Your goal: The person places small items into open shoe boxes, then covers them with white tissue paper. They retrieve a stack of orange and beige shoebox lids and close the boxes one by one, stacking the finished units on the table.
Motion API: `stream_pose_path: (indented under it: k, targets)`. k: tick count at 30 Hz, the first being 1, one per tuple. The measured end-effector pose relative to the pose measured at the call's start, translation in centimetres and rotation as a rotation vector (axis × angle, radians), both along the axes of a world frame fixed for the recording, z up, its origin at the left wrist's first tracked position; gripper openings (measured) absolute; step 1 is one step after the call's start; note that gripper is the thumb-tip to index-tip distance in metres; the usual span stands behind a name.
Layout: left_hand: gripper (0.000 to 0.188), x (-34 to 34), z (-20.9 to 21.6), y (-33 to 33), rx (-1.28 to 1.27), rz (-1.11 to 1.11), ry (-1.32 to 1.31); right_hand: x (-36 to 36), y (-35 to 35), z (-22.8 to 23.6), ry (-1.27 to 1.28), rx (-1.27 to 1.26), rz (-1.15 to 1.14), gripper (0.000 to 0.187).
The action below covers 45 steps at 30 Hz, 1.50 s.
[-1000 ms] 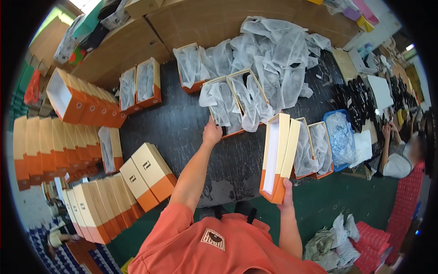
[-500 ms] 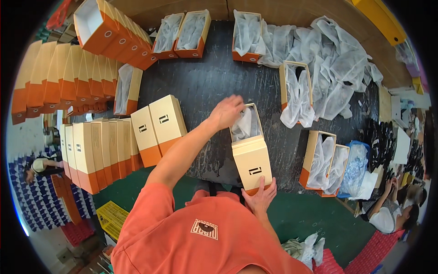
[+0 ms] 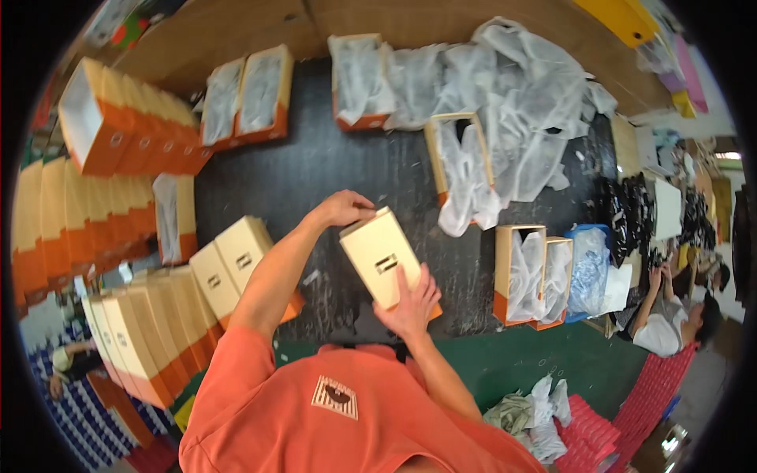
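Note:
A cream-and-orange shoebox [image 3: 377, 251] with a dark mark on its lid lies tilted on the black table in front of me, its lid down over the top. My left hand [image 3: 344, 208] is at the far end, fingers curled at the lid's edge; its fingertips are partly hidden. Across the near end, my right hand [image 3: 410, 303] grips the box, with fingers spread over the lid and toward its right side. The box's contents are out of sight under the lid.
Two closed shoeboxes [image 3: 232, 264] stand left of my arm, beside a row of boxes [image 3: 150, 323]. Open boxes with white-wrapped contents [image 3: 264, 91] line the back; another [image 3: 465, 162] sits right of centre. White wrapping [image 3: 524, 102] heaps behind it. A blue plastic bag [image 3: 590, 260] lies at right.
The lid, folded back toward me before with white wrapping showing in the box, now covers it. The box has turned, and both hands have shifted with it. My view has also swung.

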<state>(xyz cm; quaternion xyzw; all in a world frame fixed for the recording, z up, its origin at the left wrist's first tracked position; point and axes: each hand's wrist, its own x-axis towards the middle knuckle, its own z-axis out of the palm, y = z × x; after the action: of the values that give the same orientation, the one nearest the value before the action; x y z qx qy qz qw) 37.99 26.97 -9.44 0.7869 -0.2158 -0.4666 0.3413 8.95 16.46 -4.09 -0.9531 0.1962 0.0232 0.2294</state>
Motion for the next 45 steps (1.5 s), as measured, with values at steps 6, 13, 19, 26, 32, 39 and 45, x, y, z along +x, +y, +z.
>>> stream_pose_path:
  k: [6, 13, 19, 26, 32, 39, 45]
  targets:
    - [0.110, -4.7, -0.5, -18.1, 0.024, 0.388, -0.216, -5.3, -5.9, 3.3, -0.399, 0.815, -0.149, 0.121]
    - [0.106, -16.8, -2.0, -14.7, 0.029, 0.280, -0.066, -5.9, -16.0, -0.2, -0.282, 0.316, -0.333, 0.116]
    - [0.054, -13.5, 1.8, -13.7, -0.196, 0.610, -0.595, -14.6, -8.2, -1.2, 0.073, -0.140, -0.254, 0.115]
    - [0.043, -9.2, 3.5, -19.4, 0.282, 0.017, -0.430, -1.3, -11.9, -0.6, 0.129, -0.123, -0.158, 0.117]
    - [0.033, -9.2, 1.7, -18.2, 0.128, 0.273, -0.426, 0.4, -11.4, -0.6, 0.264, -0.152, -0.127, 0.118]
    - [0.047, -10.0, 6.7, 4.8, -0.004, 0.672, -1.199, 2.4, -10.8, -0.9, 0.246, -0.219, -0.128, 0.114]
    - [0.056, -23.0, 0.8, 17.6, 0.903, 0.668, -0.863, 4.8, -5.5, -0.4, 0.240, -0.131, 0.053, 0.109]
